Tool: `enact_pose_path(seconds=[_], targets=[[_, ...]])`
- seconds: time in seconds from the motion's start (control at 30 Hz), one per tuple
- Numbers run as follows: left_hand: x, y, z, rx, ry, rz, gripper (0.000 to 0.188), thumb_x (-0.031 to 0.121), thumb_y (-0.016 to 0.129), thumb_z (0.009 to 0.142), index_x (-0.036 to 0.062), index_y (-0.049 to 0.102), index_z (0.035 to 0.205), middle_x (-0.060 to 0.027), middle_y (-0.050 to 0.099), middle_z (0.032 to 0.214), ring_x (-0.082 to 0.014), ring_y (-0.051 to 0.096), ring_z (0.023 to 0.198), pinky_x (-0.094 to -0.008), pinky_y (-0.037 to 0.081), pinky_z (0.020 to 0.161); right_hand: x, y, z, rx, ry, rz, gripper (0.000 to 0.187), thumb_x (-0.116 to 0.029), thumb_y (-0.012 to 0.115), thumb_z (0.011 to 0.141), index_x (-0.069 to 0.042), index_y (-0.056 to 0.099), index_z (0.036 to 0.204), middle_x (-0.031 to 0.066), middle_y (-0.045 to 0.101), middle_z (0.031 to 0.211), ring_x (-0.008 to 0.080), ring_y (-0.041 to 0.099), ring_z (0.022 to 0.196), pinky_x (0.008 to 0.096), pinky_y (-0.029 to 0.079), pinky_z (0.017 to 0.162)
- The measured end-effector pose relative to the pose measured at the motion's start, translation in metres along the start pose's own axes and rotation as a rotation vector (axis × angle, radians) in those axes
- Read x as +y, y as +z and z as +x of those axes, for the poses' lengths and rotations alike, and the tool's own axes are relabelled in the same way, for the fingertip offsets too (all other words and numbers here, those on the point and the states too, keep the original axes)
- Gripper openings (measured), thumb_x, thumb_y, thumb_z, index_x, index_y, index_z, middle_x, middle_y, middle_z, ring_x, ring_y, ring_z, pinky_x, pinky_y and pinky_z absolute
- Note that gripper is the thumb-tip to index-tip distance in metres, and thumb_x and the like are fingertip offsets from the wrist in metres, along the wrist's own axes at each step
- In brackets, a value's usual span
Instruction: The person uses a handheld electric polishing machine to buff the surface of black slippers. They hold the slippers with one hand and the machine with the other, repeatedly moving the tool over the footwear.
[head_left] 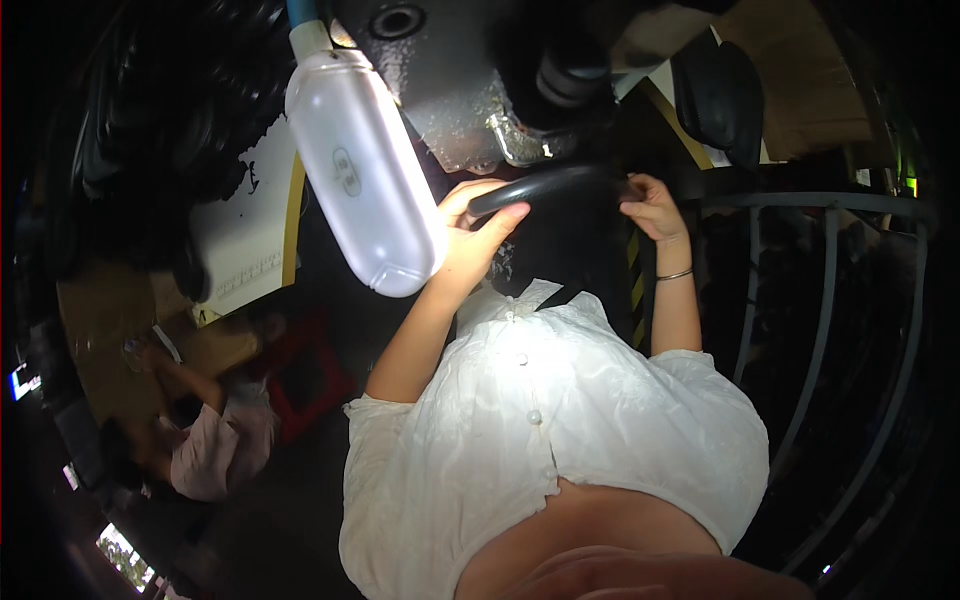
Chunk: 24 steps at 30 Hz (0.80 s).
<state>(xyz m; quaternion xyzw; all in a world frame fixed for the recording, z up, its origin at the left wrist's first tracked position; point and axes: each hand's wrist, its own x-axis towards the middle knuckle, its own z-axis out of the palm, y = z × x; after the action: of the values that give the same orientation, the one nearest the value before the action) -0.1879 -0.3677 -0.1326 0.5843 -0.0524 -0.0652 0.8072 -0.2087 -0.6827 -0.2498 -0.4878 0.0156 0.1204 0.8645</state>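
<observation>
A black curved bar [556,184] runs across in front of my chest, below a grey metal machine [445,75]. My left hand [472,232] is wrapped around the bar's left end, thumb on top. My right hand [652,206] grips its right end, and a thin bracelet [676,274] circles that wrist. Both forearms rise from my white buttoned shirt [540,420]. The middle of the bar is bare between the two hands.
A white translucent lamp capsule [362,165] hangs just left of my left hand. A curved metal railing [830,290] stands on the right. Another person in a pink top [215,445] crouches at lower left beside a red stool [310,385] and a white board [250,245].
</observation>
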Motion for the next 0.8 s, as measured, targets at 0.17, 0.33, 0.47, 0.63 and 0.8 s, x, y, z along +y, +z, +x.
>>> enact_pose_path(seconds=[0.17, 0.33, 0.47, 0.63, 0.8], targets=[[0.004, -0.003, 0.02, -0.018, -0.231, 0.444, 0.025, 0.012, 0.073, 0.075, -0.0032, 0.065, 0.093, -0.0025, 0.063, 0.08, -0.0061, 0.055, 0.073, -0.0198, 0.044, 0.067, 0.026, -0.002, -0.009, -0.065, 0.164, 0.108, 0.037, 0.008, 0.067, 0.071, -0.002, 0.059, 0.105, 0.0036, 0.062, 0.087, 0.0108, 0.059, 0.077, 0.023, 0.049, 0.07], [-0.004, -0.018, 0.01, 0.011, -0.082, 0.296, 0.026, 0.012, 0.072, 0.077, -0.0034, 0.064, 0.097, -0.0045, 0.064, 0.086, -0.0083, 0.056, 0.076, -0.023, 0.046, 0.071, -0.01, 0.015, -0.011, -0.023, 0.103, -0.223, 0.038, 0.002, 0.071, 0.069, 0.004, 0.06, 0.105, 0.0047, 0.064, 0.094, 0.0103, 0.059, 0.083, 0.0236, 0.047, 0.079], [-0.031, -0.051, 0.0, 0.101, 0.038, 0.523, 0.024, 0.009, 0.069, 0.079, -0.0031, 0.063, 0.099, -0.0042, 0.064, 0.088, -0.008, 0.056, 0.078, -0.0225, 0.045, 0.071, -0.054, 0.035, -0.001, -0.039, 0.084, -0.47, 0.038, 0.0, 0.073, 0.069, 0.004, 0.06, 0.105, 0.0031, 0.064, 0.091, 0.0082, 0.058, 0.081, 0.0215, 0.046, 0.077], [-0.038, -0.063, -0.016, 0.142, 0.144, 0.485, 0.023, 0.01, 0.069, 0.079, -0.0025, 0.062, 0.097, -0.0038, 0.063, 0.09, -0.0086, 0.056, 0.079, -0.023, 0.045, 0.073, -0.096, 0.067, 0.012, -0.082, -0.009, -0.667, 0.035, -0.003, 0.072, 0.07, 0.004, 0.062, 0.103, 0.0052, 0.065, 0.09, 0.0099, 0.059, 0.081, 0.0224, 0.047, 0.077], [-0.051, -0.084, -0.017, 0.205, 0.063, 0.159, 0.029, 0.018, 0.063, 0.085, -0.0016, 0.056, 0.105, -0.008, 0.061, 0.097, -0.0142, 0.06, 0.08, -0.0281, 0.052, 0.072, -0.119, 0.117, 0.011, -0.112, -0.12, -0.916, 0.036, -0.004, 0.073, 0.067, 0.002, 0.063, 0.102, 0.0078, 0.066, 0.091, 0.0118, 0.06, 0.082, 0.0241, 0.047, 0.075]])
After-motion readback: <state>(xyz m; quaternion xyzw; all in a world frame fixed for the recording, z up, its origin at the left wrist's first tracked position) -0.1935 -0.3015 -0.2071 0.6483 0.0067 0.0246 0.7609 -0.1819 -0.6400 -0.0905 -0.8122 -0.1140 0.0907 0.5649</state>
